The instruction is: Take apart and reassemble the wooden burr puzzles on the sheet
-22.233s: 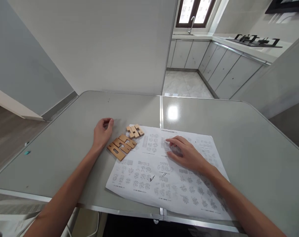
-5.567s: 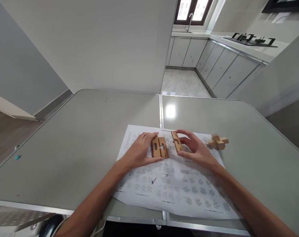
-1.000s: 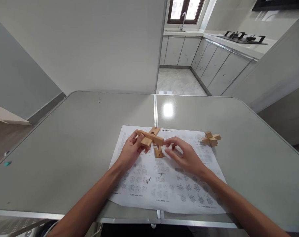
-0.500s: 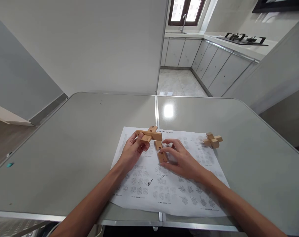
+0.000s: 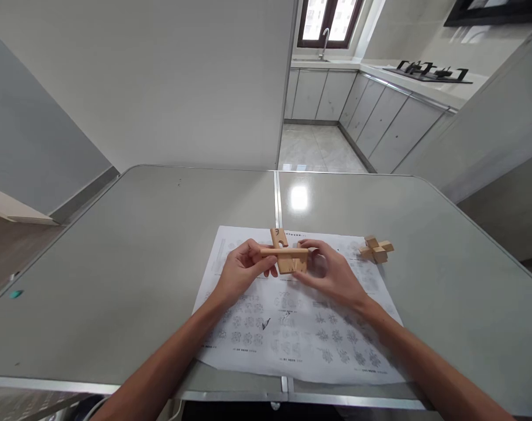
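My left hand [image 5: 238,273] is closed on the left end of two crossed wooden puzzle pieces [image 5: 284,252], held above the printed sheet [image 5: 309,368]. One piece lies crosswise; the other points away from me and shows a dark mark and a rounded notch. Between the thumb and fingers of my right hand [image 5: 331,276] is a third wooden puzzle piece [image 5: 300,264], upright at the right end of the crossed pair. Whether it is slotted in or only touching, I cannot tell. Part of it is hidden by the fingers and the crosswise piece.
An assembled wooden burr puzzle [image 5: 375,250] rests at the sheet's upper right edge. Beneath everything is a grey table [image 5: 138,263] with a metal seam down its middle. A small teal bit [image 5: 16,294] lies near the left edge. Beyond stands a kitchen counter [image 5: 327,65].
My right hand has lifted the notched piece off the sheet and brought it up to the crossed pair. My left hand has turned the pair and shifted it slightly right.
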### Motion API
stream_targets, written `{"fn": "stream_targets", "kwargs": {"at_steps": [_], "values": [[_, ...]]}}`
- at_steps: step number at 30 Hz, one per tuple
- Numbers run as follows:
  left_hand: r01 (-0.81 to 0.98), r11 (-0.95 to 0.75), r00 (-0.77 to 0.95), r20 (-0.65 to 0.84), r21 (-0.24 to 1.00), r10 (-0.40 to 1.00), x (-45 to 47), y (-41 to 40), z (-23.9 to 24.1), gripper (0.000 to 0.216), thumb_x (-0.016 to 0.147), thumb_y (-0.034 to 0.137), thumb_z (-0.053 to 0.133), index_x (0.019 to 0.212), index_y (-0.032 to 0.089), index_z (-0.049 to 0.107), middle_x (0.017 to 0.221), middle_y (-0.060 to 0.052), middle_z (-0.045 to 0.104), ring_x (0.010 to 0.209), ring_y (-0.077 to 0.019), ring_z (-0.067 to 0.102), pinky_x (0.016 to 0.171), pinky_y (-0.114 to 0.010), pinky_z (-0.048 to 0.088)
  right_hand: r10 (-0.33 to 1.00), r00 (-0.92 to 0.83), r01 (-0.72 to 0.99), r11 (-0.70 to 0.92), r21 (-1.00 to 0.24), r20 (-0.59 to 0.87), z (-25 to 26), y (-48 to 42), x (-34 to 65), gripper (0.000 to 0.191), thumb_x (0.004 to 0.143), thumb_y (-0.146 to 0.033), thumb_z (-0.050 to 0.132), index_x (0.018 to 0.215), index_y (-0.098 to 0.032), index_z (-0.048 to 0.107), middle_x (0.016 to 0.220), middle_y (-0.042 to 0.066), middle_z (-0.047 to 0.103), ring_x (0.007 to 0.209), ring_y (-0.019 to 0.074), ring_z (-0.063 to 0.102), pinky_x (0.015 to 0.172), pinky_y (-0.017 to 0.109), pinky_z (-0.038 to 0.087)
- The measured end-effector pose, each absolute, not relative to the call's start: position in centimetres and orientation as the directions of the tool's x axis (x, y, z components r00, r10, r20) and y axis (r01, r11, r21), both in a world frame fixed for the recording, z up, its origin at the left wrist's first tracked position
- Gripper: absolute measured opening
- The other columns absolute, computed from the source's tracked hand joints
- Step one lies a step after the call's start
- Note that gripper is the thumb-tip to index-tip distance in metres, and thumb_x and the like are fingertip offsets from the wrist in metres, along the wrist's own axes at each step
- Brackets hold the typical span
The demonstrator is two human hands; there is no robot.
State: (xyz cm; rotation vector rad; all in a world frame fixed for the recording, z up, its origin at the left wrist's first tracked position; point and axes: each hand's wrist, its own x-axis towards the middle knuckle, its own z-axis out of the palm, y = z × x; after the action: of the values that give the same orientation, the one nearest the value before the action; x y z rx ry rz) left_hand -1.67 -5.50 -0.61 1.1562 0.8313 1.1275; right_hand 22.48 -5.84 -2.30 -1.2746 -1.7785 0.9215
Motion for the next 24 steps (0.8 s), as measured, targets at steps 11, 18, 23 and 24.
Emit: {"fn": "stream_targets", "kwargs": {"at_steps": [11, 18, 23, 24], "values": [[-0.116, -0.138, 0.260, 0.164, 0.984, 0.952, -1.2, -6.7, -0.9, 0.025, 0.083, 0.027, 0.088, 0.081, 0.018, 0.064, 0.111, -0.009, 0.080, 0.079, -0.0173, 0.076, 0.074, -0.036, 0.067, 0.900, -0.420, -0.365, -0.290, -0.885, -0.121, -2.0, -5.3, 23.1, 0.050, 0.096, -0.068, 0.065, 0.124, -0.028, 0.075, 0.138, 0.008, 0.073, 0.138, 0.0283, 0.062, 0.126, 0.049, 0.042], [0.008, -0.280, 0.235, 0.270, 0.960, 0.934, -1.2, -6.8, -0.8, 0.016, 0.083, 0.018, 0.084, 0.080, 0.019, 0.068, 0.112, -0.009, 0.082, 0.103, -0.0239, 0.078, 0.089, -0.039, 0.064, 0.853, -0.507, -0.357, -0.336, -0.872, -0.121, -2.7, -5.2, 23.5, 0.058, 0.097, -0.070, 0.063, 0.136, -0.028, 0.070, 0.145, 0.009, 0.069, 0.139, 0.0278, 0.061, 0.126, 0.048, 0.043], [0.081, -0.345, 0.261, 0.315, 0.935, 0.913, -1.1, -6.8, -0.8, 0.012, 0.086, 0.017, 0.081, 0.082, 0.019, 0.070, 0.110, -0.009, 0.083, 0.099, -0.0224, 0.078, 0.083, -0.035, 0.063, 0.840, -0.533, -0.313, -0.312, -0.897, -0.106, -2.8, -5.4, 23.1, 0.060, 0.095, -0.071, 0.065, 0.139, -0.030, 0.067, 0.146, 0.010, 0.068, 0.138, 0.0307, 0.061, 0.123, 0.053, 0.042], [0.083, -0.353, 0.267, 0.321, 0.932, 0.909, -1.1, -6.8, -0.8, 0.011, 0.086, 0.017, 0.081, 0.082, 0.019, 0.071, 0.109, -0.009, 0.083, 0.097, -0.0217, 0.078, 0.079, -0.034, 0.063, 0.837, -0.537, -0.308, -0.309, -0.900, -0.104, -2.8, -5.4, 23.0, 0.059, 0.095, -0.069, 0.065, 0.140, -0.030, 0.067, 0.146, 0.010, 0.068, 0.138, 0.0309, 0.061, 0.123, 0.054, 0.043]]}}
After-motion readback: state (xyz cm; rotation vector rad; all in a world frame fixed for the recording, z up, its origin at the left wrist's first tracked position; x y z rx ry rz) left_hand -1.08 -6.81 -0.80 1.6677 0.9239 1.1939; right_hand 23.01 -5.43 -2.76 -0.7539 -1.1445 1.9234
